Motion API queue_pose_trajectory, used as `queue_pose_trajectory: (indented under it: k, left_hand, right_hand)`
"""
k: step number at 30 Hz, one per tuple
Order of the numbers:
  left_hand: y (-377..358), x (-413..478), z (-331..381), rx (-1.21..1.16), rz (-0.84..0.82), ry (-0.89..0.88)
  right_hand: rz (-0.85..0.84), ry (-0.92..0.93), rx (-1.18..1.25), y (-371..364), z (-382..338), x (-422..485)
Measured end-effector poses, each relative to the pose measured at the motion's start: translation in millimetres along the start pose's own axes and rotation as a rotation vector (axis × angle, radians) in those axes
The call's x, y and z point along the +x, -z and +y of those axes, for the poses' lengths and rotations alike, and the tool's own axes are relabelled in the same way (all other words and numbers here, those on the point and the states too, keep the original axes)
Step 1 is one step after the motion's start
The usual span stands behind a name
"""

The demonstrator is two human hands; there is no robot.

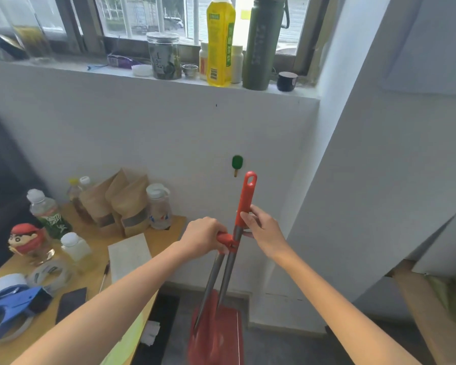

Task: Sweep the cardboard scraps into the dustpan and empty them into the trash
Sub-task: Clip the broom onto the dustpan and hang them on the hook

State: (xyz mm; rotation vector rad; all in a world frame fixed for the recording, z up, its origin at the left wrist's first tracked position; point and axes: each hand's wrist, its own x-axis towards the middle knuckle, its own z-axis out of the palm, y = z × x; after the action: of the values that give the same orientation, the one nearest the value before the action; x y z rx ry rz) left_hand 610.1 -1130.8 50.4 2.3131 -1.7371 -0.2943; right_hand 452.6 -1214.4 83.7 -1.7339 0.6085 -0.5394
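Note:
A red dustpan (pixel 216 335) stands upright on the grey floor against the white wall, its grey pole rising to a red grip. My left hand (pixel 204 237) is closed on that red grip. A broom handle (pixel 244 204) with a red top and hanging loop stands clipped beside the dustpan pole. My right hand (pixel 262 227) grips the broom handle just below its red sleeve. The broom's bristles are hidden behind the dustpan. No cardboard scraps or trash bin show in the view.
A wooden table (pixel 90 283) at left carries bottles, paper pouches, tape rolls and a figurine. The windowsill (pixel 169 80) above holds a jar, a yellow bottle and a green flask. A white panel (pixel 379 180) leans at right, with a cardboard piece (pixel 416 291) behind it.

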Motion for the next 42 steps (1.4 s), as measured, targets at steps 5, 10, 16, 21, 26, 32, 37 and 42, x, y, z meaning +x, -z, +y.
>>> queue_pose_trajectory:
  k: [5,10,16,21,26,32,37,42]
  left_hand:
    - [-13,41,-22,-0.030,-0.009,-0.022]
    - [-31,81,-45,-0.050,-0.051,-0.028]
    - [-55,131,-73,-0.086,-0.130,-0.020]
    - [-73,168,-92,-0.089,-0.166,-0.030]
    - [-86,197,-111,-0.093,-0.221,-0.011]
    - [-103,217,-126,-0.107,-0.280,0.017]
    - [-115,228,-129,-0.098,-0.335,0.021]
    - [-126,230,-133,-0.134,-0.366,0.055]
  right_hand:
    - [0.001,-0.083,0.014,4,18,44]
    - [-0.003,-0.167,0.019,3,39,87]
    - [0.023,-0.257,0.003,2,68,132]
    - [0.040,-0.295,-0.063,2,90,167]
    - [0.046,-0.329,-0.117,0,110,198]
    - [0.026,-0.340,-0.150,0,128,220]
    - [0.015,-0.366,-0.158,2,141,227]
    - [0.001,-0.389,-0.188,-1,153,229]
